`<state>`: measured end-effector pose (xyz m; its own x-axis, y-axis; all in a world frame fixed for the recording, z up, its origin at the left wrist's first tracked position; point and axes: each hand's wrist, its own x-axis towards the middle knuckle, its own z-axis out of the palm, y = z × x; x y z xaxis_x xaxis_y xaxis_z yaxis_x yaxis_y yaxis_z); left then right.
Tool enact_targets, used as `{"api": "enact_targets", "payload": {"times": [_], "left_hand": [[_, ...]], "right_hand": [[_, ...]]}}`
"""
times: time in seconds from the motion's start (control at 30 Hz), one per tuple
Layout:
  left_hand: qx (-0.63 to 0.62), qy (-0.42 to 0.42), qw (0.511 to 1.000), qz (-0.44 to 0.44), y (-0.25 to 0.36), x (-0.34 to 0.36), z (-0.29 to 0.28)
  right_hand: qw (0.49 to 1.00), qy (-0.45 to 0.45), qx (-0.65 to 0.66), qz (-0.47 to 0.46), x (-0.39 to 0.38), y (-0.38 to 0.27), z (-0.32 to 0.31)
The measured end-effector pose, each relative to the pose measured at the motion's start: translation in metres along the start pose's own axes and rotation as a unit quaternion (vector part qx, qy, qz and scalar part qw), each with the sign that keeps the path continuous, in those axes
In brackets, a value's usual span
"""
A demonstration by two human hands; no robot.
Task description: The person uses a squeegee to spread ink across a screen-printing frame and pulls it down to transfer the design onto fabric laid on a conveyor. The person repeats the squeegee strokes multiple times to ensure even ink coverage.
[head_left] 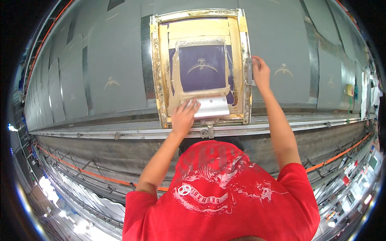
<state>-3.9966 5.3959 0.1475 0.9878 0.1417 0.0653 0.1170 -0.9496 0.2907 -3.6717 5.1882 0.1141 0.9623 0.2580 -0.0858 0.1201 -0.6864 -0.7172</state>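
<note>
A screen-printing frame (246, 44) lies flat on the grey print table, its mesh taped round a dark purple window (201, 82). In that window shows a pale arched design. At the near end of the screen my left hand (184, 117) is closed on the left end of a silver squeegee (213, 107), which lies crosswise there and is slightly blurred. My right hand (261, 74) is at the frame's right side, its fingers curled on a small metal bracket (252, 76) at the edge. Part of that grip is hidden by the hand.
Grey fabric panels (116, 60) cover the long table, several with the same pale arched print. A metal rail (161, 130) with a clamp (209, 130) runs along its near edge. Behind me are an orange rail (92, 173) and another long table (80, 201).
</note>
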Motion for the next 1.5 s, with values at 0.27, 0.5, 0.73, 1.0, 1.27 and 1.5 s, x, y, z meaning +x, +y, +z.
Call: {"api": "enact_targets", "payload": {"times": [0.27, 0.5, 0.73, 1.0, 1.27, 1.5], "left_hand": [[-0.093, -0.086, 0.985, -0.113, -0.077, 0.194, -0.046], [-0.081, -0.019, 0.994, -0.074, -0.084, 0.211, -0.026], [-0.076, -0.014, 0.996, -0.046, -0.03, 0.082, -0.017], [-0.096, -0.143, 0.979, -0.108, -0.077, 0.183, -0.045], [-0.042, -0.028, 0.997, -0.05, -0.077, 0.184, -0.014], [-0.087, -0.052, 0.994, -0.049, -0.033, 0.07, -0.009]], "right_hand": [[0.935, -0.108, -0.097, -0.324, 0.013, -0.116, -0.019], [0.933, -0.159, -0.097, -0.307, 0.032, -0.096, 0.038], [0.945, -0.183, -0.063, -0.263, -0.104, -0.069, 0.015], [0.915, -0.135, -0.195, -0.327, -0.009, -0.107, 0.01], [0.94, -0.141, -0.131, -0.281, -0.001, -0.076, 0.036], [0.932, -0.184, -0.154, -0.271, -0.119, -0.06, 0.012]]}}
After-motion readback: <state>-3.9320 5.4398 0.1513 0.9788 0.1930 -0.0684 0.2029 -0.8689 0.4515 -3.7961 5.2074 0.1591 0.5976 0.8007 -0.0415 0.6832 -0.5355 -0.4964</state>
